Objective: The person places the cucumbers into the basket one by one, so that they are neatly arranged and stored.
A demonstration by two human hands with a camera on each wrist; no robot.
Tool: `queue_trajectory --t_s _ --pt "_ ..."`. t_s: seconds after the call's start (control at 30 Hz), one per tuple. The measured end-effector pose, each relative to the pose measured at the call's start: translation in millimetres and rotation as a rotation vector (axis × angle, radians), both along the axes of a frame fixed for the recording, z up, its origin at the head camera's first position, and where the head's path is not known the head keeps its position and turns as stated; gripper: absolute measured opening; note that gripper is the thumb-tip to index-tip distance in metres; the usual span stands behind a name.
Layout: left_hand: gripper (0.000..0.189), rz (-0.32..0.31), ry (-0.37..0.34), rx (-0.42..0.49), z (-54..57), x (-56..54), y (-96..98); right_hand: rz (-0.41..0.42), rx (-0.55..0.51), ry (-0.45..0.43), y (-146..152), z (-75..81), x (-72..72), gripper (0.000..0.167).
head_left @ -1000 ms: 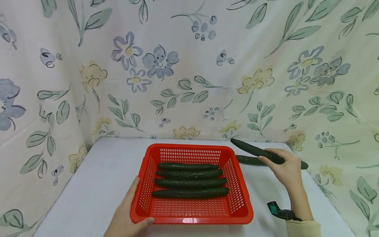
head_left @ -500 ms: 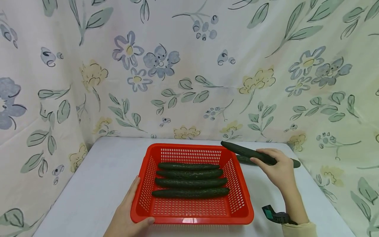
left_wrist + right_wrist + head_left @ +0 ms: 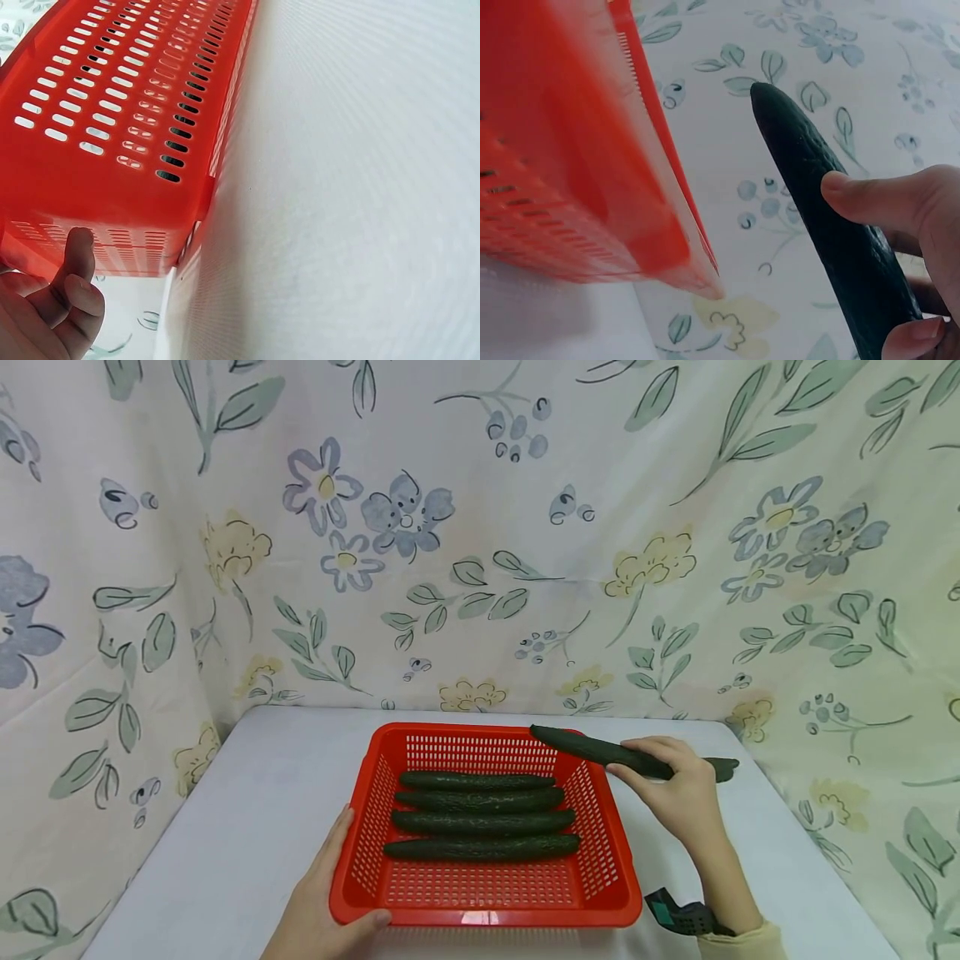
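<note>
A red plastic basket with slotted walls stands on the table, holding several dark green cucumbers side by side. My left hand grips its near left corner, thumb over the front rim; in the left wrist view bent fingers touch the outer wall. My right hand pinches a cucumber, raised and tilted, its far end above the basket's back right corner. Beyond that hand a dark green end shows; whether it belongs to the same cucumber I cannot tell. The right wrist view shows one cucumber.
White tabletop surrounds the basket on both sides. A floral curtain hangs behind the table and along its sides. A dark band with a device sits around the right wrist, beside a pale yellow sleeve.
My right hand has moved left with the cucumber, bringing its far end over the basket rim. A dark green length behind it is now mostly hidden. My left hand and the basket stay put.
</note>
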State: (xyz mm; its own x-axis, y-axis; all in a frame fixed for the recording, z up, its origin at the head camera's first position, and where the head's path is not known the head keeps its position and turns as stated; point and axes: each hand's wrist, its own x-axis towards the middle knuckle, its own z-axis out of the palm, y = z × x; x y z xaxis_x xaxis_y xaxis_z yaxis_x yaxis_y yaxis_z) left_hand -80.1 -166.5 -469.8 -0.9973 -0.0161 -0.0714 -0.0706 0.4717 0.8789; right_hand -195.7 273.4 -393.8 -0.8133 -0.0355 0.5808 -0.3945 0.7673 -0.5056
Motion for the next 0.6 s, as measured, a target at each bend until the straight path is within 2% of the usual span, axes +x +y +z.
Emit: queue_trajectory --t_s 0.6 --pt "0.124 -0.007 0.003 -0.009 -0.7 -1.4 -1.0 0.041 -0.034 0.031 -8.2 8.8 3.4 0.035"
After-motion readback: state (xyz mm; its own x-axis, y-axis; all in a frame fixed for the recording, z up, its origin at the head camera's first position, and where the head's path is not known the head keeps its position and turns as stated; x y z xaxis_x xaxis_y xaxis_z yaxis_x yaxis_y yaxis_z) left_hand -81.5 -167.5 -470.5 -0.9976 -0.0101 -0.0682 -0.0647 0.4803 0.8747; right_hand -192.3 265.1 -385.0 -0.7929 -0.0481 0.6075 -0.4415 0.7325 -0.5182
